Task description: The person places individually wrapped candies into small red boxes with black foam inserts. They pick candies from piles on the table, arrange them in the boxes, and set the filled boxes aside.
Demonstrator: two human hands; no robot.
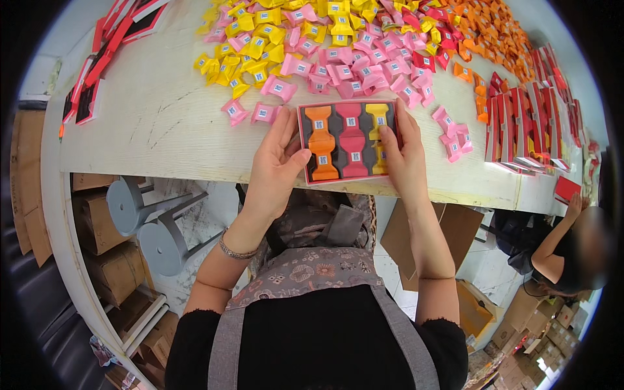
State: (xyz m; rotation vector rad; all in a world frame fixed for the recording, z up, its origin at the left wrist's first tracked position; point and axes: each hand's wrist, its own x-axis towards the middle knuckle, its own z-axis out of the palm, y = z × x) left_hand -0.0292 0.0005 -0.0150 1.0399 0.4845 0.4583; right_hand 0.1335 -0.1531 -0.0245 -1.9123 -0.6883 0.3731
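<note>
A red-edged box (pixel 342 108) with a dark insert lies at the table's near edge between my hands. In it are orange wrapped pieces (pixel 319 142) on the left, deep pink ones (pixel 352 139) in the middle and yellow ones (pixel 378 117) on the right. My left hand (pixel 279 163) holds the box's left side, thumb at its rim. My right hand (pixel 407 151) grips the right side, its thumb over the yellow pieces and partly hiding them. Loose pink wrapped pieces (pixel 265 113) lie beside my left hand, and several more pink ones (pixel 453 136) lie right of my right hand.
Heaps of yellow (pixel 258 46), pink (pixel 373 75) and orange wrapped pieces (pixel 497 36) cover the table's far side. Filled red boxes (pixel 521 126) stand in rows at right; red boxes with dark insides (pixel 90 100) lie at left. A co-worker (pixel 560 258) is at far right. Stools (pixel 161 246) stand below.
</note>
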